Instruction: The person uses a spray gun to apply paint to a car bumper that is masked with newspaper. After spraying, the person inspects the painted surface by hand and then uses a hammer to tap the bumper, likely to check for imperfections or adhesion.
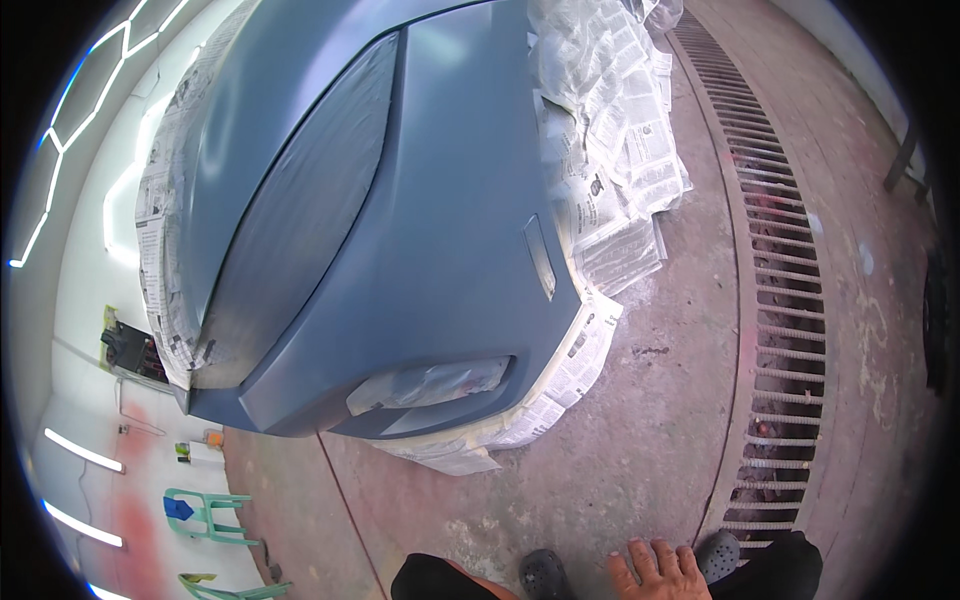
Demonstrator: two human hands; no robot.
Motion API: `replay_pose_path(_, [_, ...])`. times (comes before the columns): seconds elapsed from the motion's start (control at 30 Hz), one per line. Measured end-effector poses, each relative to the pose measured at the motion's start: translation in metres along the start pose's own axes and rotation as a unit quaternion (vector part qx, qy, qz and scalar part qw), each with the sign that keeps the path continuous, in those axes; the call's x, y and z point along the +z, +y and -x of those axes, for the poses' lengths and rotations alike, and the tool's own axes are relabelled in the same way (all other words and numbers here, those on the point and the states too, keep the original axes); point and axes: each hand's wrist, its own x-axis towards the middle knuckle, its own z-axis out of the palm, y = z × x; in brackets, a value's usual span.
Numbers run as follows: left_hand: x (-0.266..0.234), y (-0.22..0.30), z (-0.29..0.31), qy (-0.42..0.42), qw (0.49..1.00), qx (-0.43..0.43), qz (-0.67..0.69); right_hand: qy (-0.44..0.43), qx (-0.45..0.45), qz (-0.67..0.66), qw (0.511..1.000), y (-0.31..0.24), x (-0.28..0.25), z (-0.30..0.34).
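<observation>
My right hand [660, 573] is at the bottom edge, back up, with its fingers slightly spread and nothing visible in it. It appears between my knees, beside a dark clog [718, 555], touching no part of the car. My left hand is out of the picture. Ahead of me stands the front corner of a matt blue-grey car [450, 240]. Masking film [310, 190] covers its headlight, and another film patch [435, 384] covers the lower recess. Newspaper sheets [610, 150] hang along its right side, and more newspaper [560, 390] runs under the bumper edge.
A ribbed metal floor grate [785, 330] runs along the right. At the left are a green plastic chair [208, 515] with a blue cloth [178, 508] on it, a second green chair [235, 588] and a white wall with tube lights [85, 450].
</observation>
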Motion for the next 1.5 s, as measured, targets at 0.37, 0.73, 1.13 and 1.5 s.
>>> replay_pose_path(0.37, [0.021,0.010,0.058,-0.054,0.995,-0.058,0.068,-0.008,-0.029,0.079,0.996,-0.021,0.026,-0.027])
replay_pose_path(0.73, [0.007,-0.102,-0.025,0.073,0.979,0.039,0.185,-0.008,-0.009,0.175,0.984,-0.001,0.095,-0.094])
replay_pose_path(1.13, [-0.021,-0.161,-0.075,-0.250,0.954,0.012,0.164,-0.022,0.032,0.135,0.990,-0.011,0.092,-0.119])
replay_pose_path(1.5, [-0.014,-0.194,-0.095,0.083,0.946,0.057,0.307,-0.028,0.030,0.152,0.988,-0.016,0.096,-0.121])
